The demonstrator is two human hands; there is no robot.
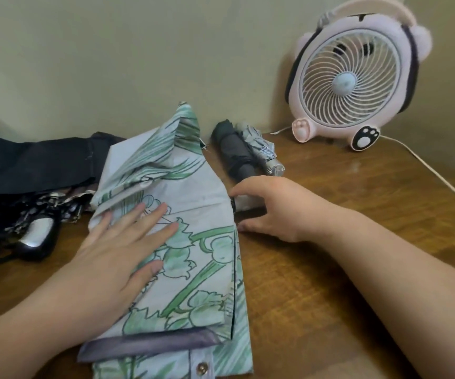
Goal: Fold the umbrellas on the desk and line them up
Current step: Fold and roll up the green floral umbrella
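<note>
A white umbrella with a green leaf print (193,258) lies flattened down the middle of the wooden desk (330,269). My left hand (122,242) presses flat on its canopy with fingers spread. My right hand (270,206) curls round the umbrella's white end at the cloth's right edge. Behind it, a folded dark grey umbrella (234,151) and a folded white patterned umbrella (261,149) lie side by side by the wall. An unfolded black umbrella (29,165) with a silvery handle (36,233) sprawls at the left.
A pink panda-shaped desk fan (349,77) stands at the back right against the wall. Its white cord (426,165) trails across the right side of the desk. Bare wood shows to the right of my right arm.
</note>
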